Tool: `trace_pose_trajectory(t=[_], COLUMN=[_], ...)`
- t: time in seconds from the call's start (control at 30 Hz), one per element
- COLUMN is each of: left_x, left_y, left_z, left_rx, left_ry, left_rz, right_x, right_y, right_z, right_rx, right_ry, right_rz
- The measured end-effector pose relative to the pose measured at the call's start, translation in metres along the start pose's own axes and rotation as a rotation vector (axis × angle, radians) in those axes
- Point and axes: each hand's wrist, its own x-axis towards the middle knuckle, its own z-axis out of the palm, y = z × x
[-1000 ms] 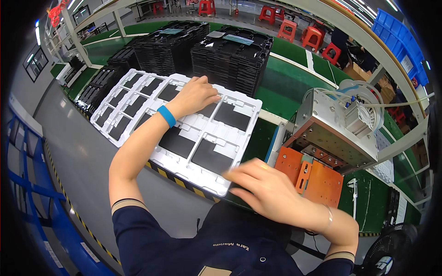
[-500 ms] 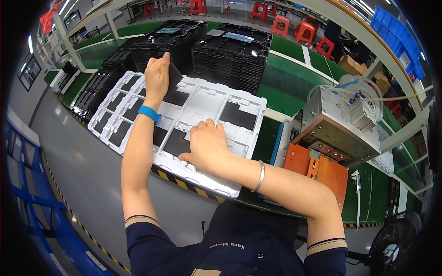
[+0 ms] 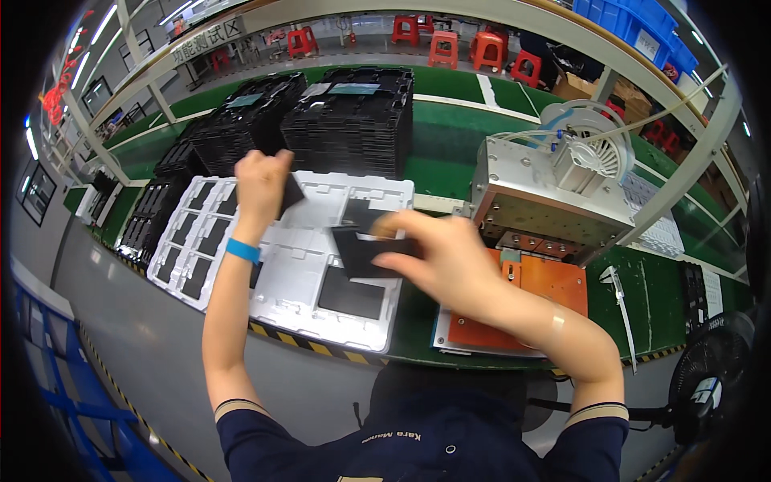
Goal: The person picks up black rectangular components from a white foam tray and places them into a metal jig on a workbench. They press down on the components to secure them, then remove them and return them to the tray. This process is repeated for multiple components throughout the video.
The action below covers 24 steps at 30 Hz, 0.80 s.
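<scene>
A long white sign (image 3: 207,34) with dark characters hangs on the frame rail at the upper left, above the green worktop (image 3: 450,165). Blue plastic crates (image 3: 638,24) stand on the shelf at the upper right, and five red stools (image 3: 454,44) are visible on the floor behind the line.

On the worktop there are two white moulded trays (image 3: 309,265) side by side, with rectangular pockets; several pockets hold flat black panels. Behind them stand two tall stacks of black trays (image 3: 349,120), and lower black trays lie further to the left. At the right there is one grey metal box (image 3: 546,201) with a white fan housing on top, and one orange plate (image 3: 522,309) in front of it.

The left hand (image 3: 261,183) is raised over the far edge of the white trays, and its grip is closed on a small black panel (image 3: 293,193), which is only partly visible. The right hand (image 3: 446,261) holds a larger black panel (image 3: 361,251), flat, matte and rectangular, just above the right tray; the fingers are blurred, so the exact grip seems to be a pinch at its right edge.
</scene>
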Motion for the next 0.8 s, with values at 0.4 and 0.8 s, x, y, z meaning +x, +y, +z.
trace_pose_trajectory(t=[0.4,0.8], left_x=[-0.002,-0.022], left_y=[0.152,0.296], left_z=[0.044,0.037], left_rx=[0.022,-0.609], left_ry=[-0.444,-0.913], left_rz=[0.236,0.711], right_x=[-0.197,-0.169], right_y=[0.074,0.105], right_z=[-0.117,-0.085], right_rx=[0.417,-0.442], right_ry=[0.305,0.237], right_rz=[0.719,0.086])
